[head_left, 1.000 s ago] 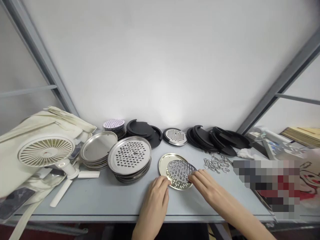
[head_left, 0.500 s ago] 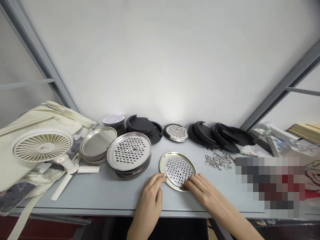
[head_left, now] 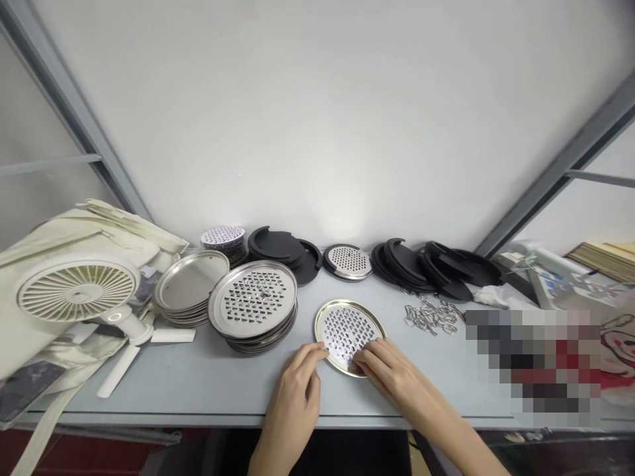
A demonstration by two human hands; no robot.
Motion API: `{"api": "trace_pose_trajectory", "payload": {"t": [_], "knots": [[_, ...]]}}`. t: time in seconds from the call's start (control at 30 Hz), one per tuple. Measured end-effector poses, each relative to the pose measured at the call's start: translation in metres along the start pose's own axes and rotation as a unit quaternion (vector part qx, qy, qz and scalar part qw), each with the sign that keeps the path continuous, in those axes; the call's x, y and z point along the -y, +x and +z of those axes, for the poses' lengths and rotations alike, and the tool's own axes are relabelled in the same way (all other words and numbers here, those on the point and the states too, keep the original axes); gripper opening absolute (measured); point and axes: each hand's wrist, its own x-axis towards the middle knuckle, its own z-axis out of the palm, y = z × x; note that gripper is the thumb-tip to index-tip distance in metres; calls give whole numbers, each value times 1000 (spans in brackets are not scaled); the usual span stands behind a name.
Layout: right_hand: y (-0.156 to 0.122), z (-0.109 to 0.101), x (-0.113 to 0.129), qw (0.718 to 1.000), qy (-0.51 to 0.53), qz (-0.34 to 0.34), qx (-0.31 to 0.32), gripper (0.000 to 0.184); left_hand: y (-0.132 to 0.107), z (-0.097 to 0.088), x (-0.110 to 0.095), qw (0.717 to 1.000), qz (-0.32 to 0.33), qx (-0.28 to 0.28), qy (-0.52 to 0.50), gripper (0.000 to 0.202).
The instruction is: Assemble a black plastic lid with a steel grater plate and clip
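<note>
In front of me on the table lies a round, shallow metal plate (head_left: 320, 317) with a gold-toned raised rim. Inside it sits a silver perforated grater disc (head_left: 347, 328) with several rows of raised holes. The fingers of my left hand (head_left: 297, 390) pinch the plate's lower left rim. My right hand (head_left: 389, 370) has its bent fingertips on the disc's lower right edge, over the plate's rim; the exact contact is hidden beneath the fingers. Left of the plate stands a stack of metal plates topped by another grater disc (head_left: 258, 301).
Plain metal plates (head_left: 192, 281) are stacked farther left, beside a white fan (head_left: 79, 291) and a cream bag. Along the wall are small grater discs (head_left: 223, 235), black round holders (head_left: 278, 248) and a holder with a disc (head_left: 350, 259). Loose metal rings (head_left: 429, 316) lie right.
The grater disc has shifted left inside the plate, and my right fingers have moved left with it. My left hand stays at the rim. The view has shifted slightly.
</note>
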Motion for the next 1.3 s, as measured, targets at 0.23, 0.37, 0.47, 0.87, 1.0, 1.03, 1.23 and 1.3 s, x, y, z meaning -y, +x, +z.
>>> {"api": "trace_pose_trajectory", "payload": {"t": [0.23, 0.37, 0.47, 0.87, 1.0, 1.03, 1.23, 1.3], "knots": [[-9, -11, -27, 992, 50, 74, -90, 13, -2, -2, -2, 1000, -4, 10, 11, 39], [-18, -18, -47, 981, 45, 128, -136, 12, 0, -3, -12, 999, 1, 8, 49, 36], [-21, -14, -50, 981, 63, 134, -123, 15, 8, -2, -24, 996, 14, 19, 81, 33], [-7, -1, -40, 972, 126, 154, -126, 25, 58, 54, -28, 976, -26, 5, 215, 84], [-9, -2, -39, 969, 145, 164, -115, 23, 62, 57, -31, 969, -67, -12, 237, 94], [-9, -3, -38, 968, 147, 166, -113, 23, 62, 56, -32, 968, -75, -12, 239, 97], [-12, -2, -36, 970, 148, 159, -112, 16, 62, 54, -32, 968, -86, -12, 236, 99], [-12, -2, -37, 967, 147, 168, -120, 11, 62, 53, -32, 969, -86, -14, 231, 98]]}}
